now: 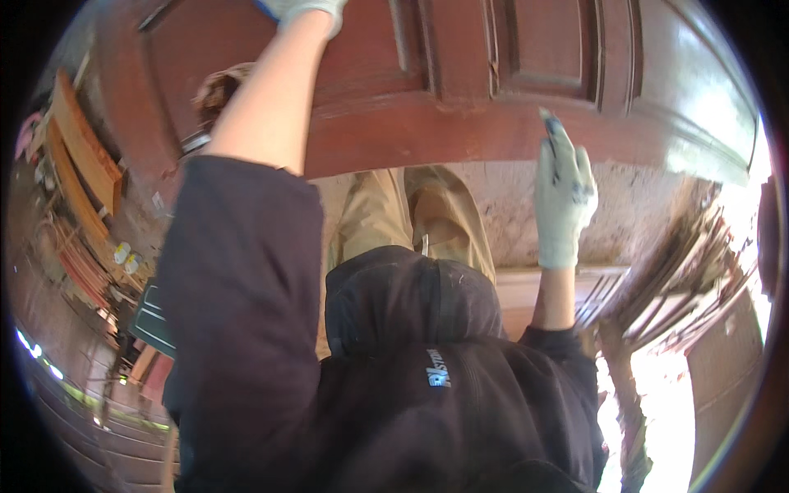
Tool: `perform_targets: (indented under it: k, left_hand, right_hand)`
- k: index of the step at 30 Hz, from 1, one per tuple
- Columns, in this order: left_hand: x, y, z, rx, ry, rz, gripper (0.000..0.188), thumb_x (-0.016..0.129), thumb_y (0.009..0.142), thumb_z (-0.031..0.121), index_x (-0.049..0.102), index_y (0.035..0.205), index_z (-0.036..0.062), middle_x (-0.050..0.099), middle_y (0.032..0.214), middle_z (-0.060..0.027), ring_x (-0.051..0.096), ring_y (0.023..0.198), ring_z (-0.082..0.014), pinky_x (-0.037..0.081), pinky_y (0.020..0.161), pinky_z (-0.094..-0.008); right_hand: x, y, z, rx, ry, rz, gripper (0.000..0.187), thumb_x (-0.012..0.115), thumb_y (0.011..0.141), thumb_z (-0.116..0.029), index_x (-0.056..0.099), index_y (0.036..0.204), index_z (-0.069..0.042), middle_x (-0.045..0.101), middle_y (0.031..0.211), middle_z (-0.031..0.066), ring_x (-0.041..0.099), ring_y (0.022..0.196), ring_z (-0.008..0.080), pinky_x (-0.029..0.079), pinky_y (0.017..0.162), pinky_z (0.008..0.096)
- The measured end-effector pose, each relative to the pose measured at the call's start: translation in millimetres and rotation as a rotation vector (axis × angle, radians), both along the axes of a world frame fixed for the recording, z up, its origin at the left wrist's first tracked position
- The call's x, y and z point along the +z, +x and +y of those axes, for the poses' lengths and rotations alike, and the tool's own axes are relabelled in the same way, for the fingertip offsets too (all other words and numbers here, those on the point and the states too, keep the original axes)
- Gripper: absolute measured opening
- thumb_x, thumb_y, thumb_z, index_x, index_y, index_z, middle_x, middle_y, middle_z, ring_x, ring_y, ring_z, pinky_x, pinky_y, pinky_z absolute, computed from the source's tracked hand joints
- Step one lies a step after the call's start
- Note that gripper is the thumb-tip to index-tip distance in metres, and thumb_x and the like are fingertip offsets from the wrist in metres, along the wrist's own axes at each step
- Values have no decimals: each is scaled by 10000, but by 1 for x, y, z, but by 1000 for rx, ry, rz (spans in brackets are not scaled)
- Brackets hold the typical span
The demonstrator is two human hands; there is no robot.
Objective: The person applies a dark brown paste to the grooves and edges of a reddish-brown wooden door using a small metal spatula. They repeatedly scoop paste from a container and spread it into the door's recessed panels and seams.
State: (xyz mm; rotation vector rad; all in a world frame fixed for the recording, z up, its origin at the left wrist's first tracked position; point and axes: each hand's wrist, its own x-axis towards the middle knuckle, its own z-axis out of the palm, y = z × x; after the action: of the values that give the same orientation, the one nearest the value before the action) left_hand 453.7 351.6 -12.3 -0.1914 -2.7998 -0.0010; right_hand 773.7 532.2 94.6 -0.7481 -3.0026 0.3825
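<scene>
Person w/ dark jacket (468, 419) and khaki trousers (368, 218) stands at a red-brown panelled door (378, 131), which spans the upper part of the view, its near long edge running L to R just beyond the legs; what holds it up can't be told. L arm stretches fwd over the door, sleeve ending around the elbow, bare forearm above the panels. L hand (307, 10), in a pale glove w/ a bit of blue, is cut off by the top edge of the view, so can't tell if its fingers are loose, clenched or gripping smth. A crumpled brownish rag (215, 94) lies on the door just beside the L forearm, on its outer side. R hand (565, 201), also in a pale glove w/ dark marks, is near the door's near edge, back of the hand up, approx. one finger pointing fwd over the bottom rail; the others look bent. Dark blue shows along that finger, but can't tell if it's glove coating or a small thing pinched there, nor if the hand touches the door. Far L: long wooden boards (86, 152) lean in a group, w/ small yellow-and-white items (127, 257) near their lower end and a dark green case (153, 322) beside the L sleeve. Far R: a pile of wood strips (682, 271), bright light behind.
</scene>
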Motion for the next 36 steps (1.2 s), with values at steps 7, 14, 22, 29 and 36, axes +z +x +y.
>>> perform_targets:
  k: [7, 14, 22, 29, 36]
  left_hand:
    - [68, 172, -13, -467, 991, -490, 315, 699, 884, 190, 669, 1182, 95, 632, 1289, -171, 539, 1282, -382, 411, 1096, -490]
    - [83, 248, -179, -171, 959, -337, 415, 825, 807, 208, 608, 1128, 60, 617, 1264, -176, 587, 1184, -334, 460, 1020, -445]
    - [57, 142, -214, -212, 764, -323, 1124, 944, 584, 491, 402, 1490, 105, 483, 1471, -147, 452, 1354, -345, 362, 1146, -490]
    - [37, 139, -204, -193, 777, -263, 1046, 926, 551, 513, 461, 1432, 196, 533, 1419, -52, 503, 1300, -295, 398, 1107, -492]
    - [32, 141, -210, -207, 760, -258, 1037, 912, 532, 469, 451, 1431, 232, 506, 1420, -34, 467, 1314, -286, 372, 1107, -500]
  right_hand:
    - [60, 23, -44, -398, -728, 185, 288, 568, 1035, -112, 631, 1298, -13, 687, 901, 47, 621, 795, 95, 505, 762, 265]
    - [121, -79, -120, 110, -801, 48, 218, 666, 963, -180, 704, 1021, 27, 675, 846, 44, 560, 750, 108, 465, 693, 271]
    - [67, -236, -203, 880, 67, -278, 281, 560, 876, -213, 757, 951, -27, 742, 965, 205, 716, 939, 377, 578, 821, 474]
    - [36, -237, -250, 742, 288, -336, 190, 599, 860, -162, 767, 917, -94, 763, 901, 142, 757, 844, 296, 608, 696, 440]
    - [26, -221, -261, 893, 475, -318, 124, 627, 869, -156, 737, 925, -139, 740, 894, 73, 752, 814, 245, 595, 628, 389]
